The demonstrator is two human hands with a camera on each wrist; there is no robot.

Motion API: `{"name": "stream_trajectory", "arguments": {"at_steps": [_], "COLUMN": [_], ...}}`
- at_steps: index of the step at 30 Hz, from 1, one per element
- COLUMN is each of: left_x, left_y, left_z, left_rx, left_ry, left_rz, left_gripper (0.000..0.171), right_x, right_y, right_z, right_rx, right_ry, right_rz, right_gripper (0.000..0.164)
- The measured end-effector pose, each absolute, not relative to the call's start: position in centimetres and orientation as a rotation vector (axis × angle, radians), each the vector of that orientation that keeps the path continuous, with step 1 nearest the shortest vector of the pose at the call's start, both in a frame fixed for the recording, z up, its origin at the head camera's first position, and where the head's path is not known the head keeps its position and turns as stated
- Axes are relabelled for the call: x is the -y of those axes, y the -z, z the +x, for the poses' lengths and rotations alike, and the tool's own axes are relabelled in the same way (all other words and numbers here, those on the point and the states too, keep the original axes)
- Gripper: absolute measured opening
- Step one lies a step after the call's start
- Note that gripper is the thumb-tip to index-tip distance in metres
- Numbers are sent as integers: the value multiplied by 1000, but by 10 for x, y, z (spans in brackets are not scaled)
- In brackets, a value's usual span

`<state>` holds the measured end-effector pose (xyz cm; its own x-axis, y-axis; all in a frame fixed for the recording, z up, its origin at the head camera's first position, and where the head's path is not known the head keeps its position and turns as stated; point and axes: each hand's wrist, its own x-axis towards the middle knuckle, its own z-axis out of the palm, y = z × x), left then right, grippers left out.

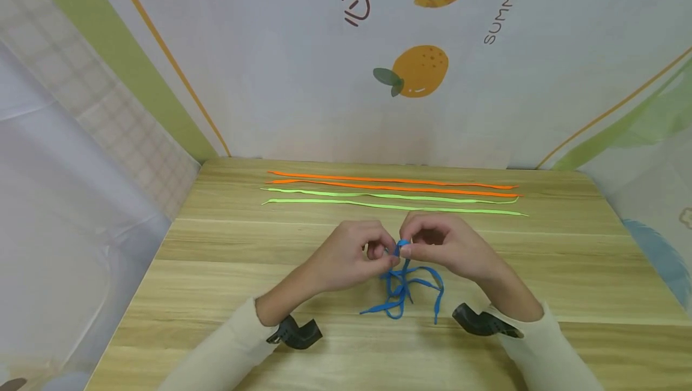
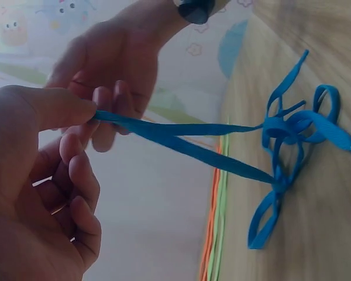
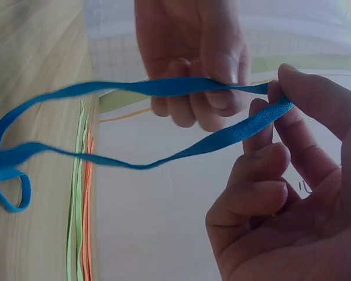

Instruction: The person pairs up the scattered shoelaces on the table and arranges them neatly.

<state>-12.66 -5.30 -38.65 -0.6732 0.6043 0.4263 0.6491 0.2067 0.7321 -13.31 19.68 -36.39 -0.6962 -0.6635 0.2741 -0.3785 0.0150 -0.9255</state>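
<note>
Note blue lacing [image 2: 199, 129] raised to the fingertips at its doubled end, dropping from there to a loose tangle on the tabletop [image 1: 227, 307] beneath them. Read its long axis as running straight down and away from the pinch, in two strands set apart, then into small loops and tipped ends; in head view, see these on the body side of the fingers. Cannot count the laces in the tangle. Take as the key relation: right hand [image 1: 456, 244] nearer to the fold, with thumb and forefinger pinching right at it. Find left hand [image 1: 351, 256] just beside, also pinching, with thumb and finger on a strand a little short of the fold. Note fingertips of both nearly meeting, with other fingers bent inward. Beyond the fingers, away from the body, log two green laces [image 1: 411, 198] lying crosswise, then two orange laces [image 1: 394, 180] alongside, all well apart from the tangle. Farther out, log printed cloth [image 1: 303, 78]. Behind the fingers, at the wrists, log black mounts [image 1: 300, 334] and pale sleeves [image 1: 227, 337].
</note>
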Motion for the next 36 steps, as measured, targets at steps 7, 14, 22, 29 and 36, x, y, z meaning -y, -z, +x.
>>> {"name": "stream_trajectory", "arguments": {"at_steps": [7, 14, 22, 29, 36], "left_x": [49, 42, 43, 58, 77], "left_y": [393, 409, 413, 396, 372], "left_z": [-129, -132, -134, -138, -139], "left_rx": [2463, 2559, 2612, 2573, 2505], "left_ry": [1478, 1426, 1443, 1562, 1637], "left_rz": [-1273, -1325, -1299, -1204, -1125], "left_gripper": [8, 9, 6, 4, 4], "right_x": [-206, -213, -229, -252, -271], "right_y": [356, 353, 343, 341, 340], "right_z": [-131, -130, -127, -132, -139], "right_rx": [-2100, -2010, -1957, -1797, -1753], "right_ry": [1759, 1877, 2032, 2215, 2255], "right_rz": [-1136, -1301, -1323, -1335, -1330], "right_gripper": [20, 27, 25, 34, 34]}}
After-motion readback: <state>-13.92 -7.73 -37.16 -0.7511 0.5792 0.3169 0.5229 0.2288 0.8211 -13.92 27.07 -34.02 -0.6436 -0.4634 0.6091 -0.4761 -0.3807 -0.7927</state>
